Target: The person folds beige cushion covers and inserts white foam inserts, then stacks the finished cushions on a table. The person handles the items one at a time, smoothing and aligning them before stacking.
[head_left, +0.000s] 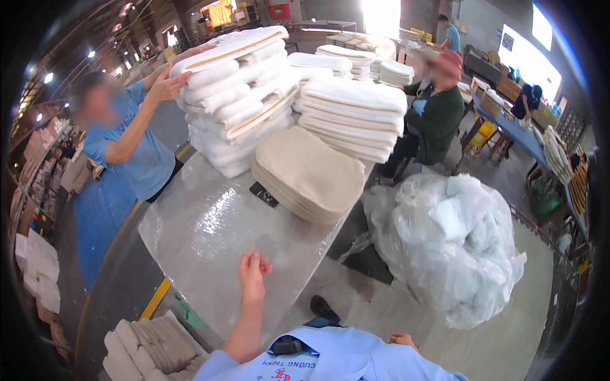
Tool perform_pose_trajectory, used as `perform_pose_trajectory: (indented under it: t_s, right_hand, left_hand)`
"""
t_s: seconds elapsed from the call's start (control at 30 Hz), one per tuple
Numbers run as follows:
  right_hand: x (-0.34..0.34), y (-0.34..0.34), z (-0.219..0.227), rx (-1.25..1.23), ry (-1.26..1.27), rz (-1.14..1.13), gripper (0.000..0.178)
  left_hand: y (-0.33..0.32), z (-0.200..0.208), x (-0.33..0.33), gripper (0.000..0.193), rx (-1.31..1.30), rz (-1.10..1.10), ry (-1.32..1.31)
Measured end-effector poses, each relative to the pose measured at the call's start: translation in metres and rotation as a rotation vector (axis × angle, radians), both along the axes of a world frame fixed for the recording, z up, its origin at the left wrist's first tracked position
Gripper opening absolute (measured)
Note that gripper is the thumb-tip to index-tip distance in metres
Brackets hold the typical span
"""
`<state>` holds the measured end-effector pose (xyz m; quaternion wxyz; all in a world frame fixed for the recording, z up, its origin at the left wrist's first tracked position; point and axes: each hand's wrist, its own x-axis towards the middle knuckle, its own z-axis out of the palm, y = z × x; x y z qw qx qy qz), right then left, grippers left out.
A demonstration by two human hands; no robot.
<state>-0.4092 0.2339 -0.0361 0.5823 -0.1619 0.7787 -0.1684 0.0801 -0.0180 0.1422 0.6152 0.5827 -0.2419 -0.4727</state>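
My left hand [253,277] hovers over the near part of the plastic-covered table [190,254], fingers curled in, with nothing visible in them. My right hand [402,340] hangs low beside my body, touching nothing I can see; its fingers are small and partly hidden. Beyond the left hand lies a neat stack of beige rounded fabric pads [311,171]. A flat dark object [264,194] pokes out at its left side. Behind rise a tall, uneven pile of white folded padding [235,95] and a tidier white pad stack [352,114].
At left, a person in blue [130,140] has hands on the tall pile. Another person in dark green [438,114] is beyond the table's right side. A big clear plastic bag [445,247] of white material sits on the floor at right. Beige pads [149,349] lie lower left.
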Motion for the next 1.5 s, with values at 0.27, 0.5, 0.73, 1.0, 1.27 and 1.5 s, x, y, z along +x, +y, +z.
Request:
perform_pose_trajectory:
  t_s: [0.27, 0.5, 0.73, 1.0, 1.27, 1.5]
  right_hand:
    - [-0.014, -0.151, 0.027, -0.08, -0.001, -0.019, 0.035]
    - [-0.008, -0.32, 0.07, -0.322, -0.078, 0.026, 0.035]
    - [0.02, -0.495, 0.127, -0.664, -0.171, 0.167, 0.025]
    - [0.136, -0.702, 0.214, -0.996, -0.33, 0.653, 0.023]
    - [0.291, -0.72, 0.261, -1.267, -0.554, 1.335, 0.024]
    - [0.417, -0.678, 0.483, -1.85, -0.949, 1.731, 0.03]
  left_hand:
    - [-0.249, 0.019, -0.049, 0.024, 0.072, -0.143, -0.003]
    - [-0.316, 0.011, -0.058, 0.025, 0.23, 0.107, -0.1]
    - [-0.327, 0.007, -0.043, 0.028, 0.283, 0.108, -0.181]
    - [-0.313, -0.008, -0.129, 0.034, 0.067, 0.115, -0.105]
    - [-0.263, -0.022, -0.146, 0.042, 0.275, -0.025, -0.129]
    - [-0.243, -0.035, -0.125, 0.042, 0.336, 0.053, -0.124]
